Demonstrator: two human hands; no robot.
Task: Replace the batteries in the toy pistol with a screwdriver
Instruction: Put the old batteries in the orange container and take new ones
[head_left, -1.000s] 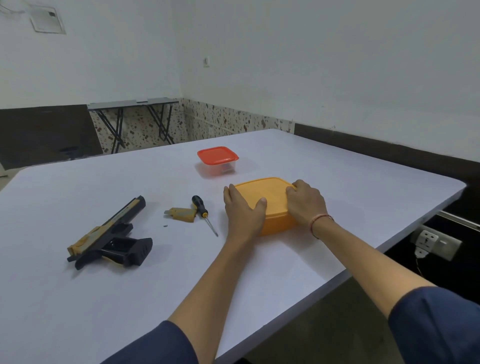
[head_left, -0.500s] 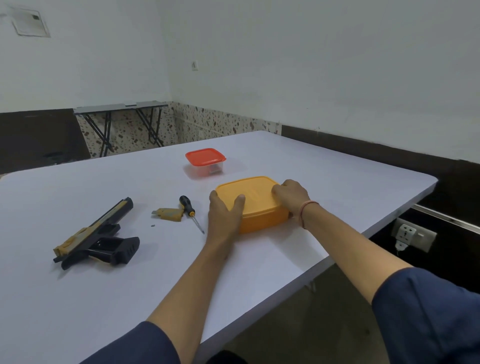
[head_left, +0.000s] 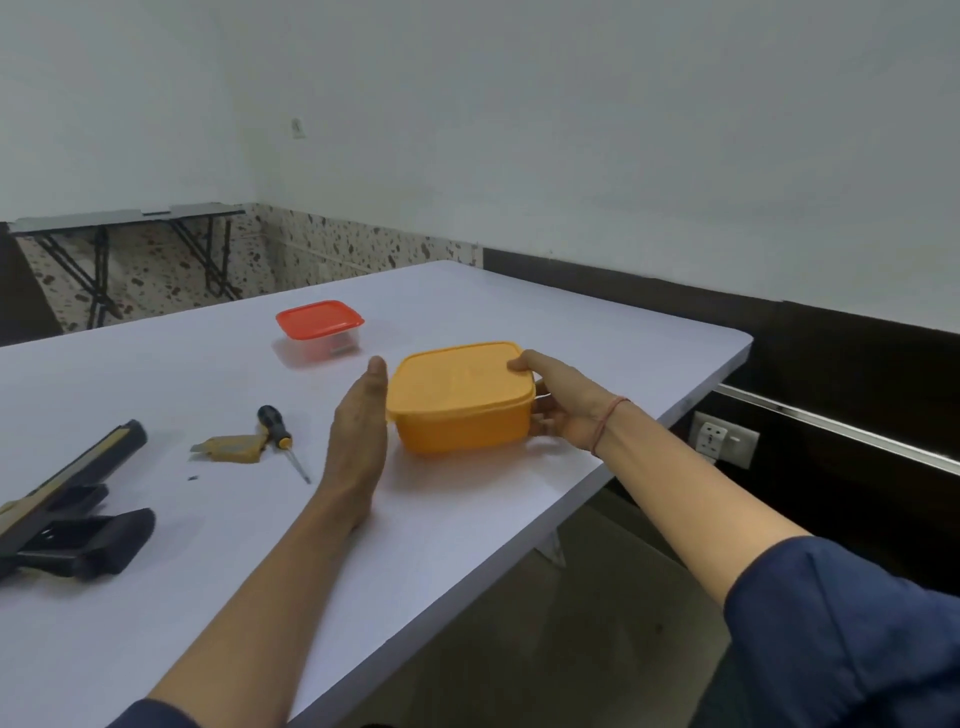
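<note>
I see soft, even overhead light, faint shadows on the white rectangular table (head_left: 467, 519), wide-angle bending, slight blur.

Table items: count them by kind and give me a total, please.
Lidded containers: 2, orange box and red-lidded box
Toy pistol: 1
Screwdriver: 1
Tan loose cover: 1
Tiny dark speck, maybe a screw: 1
Total: 6

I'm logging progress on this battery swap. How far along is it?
Done: a tan cover piece and a probable screw lie loose beside the screwdriver, away from the toy pistol. In hand: the right hand grips the lidded orange box; the left hand is open beside it. Left: opening the box, swapping batteries (none visible), refitting the cover.
</note>
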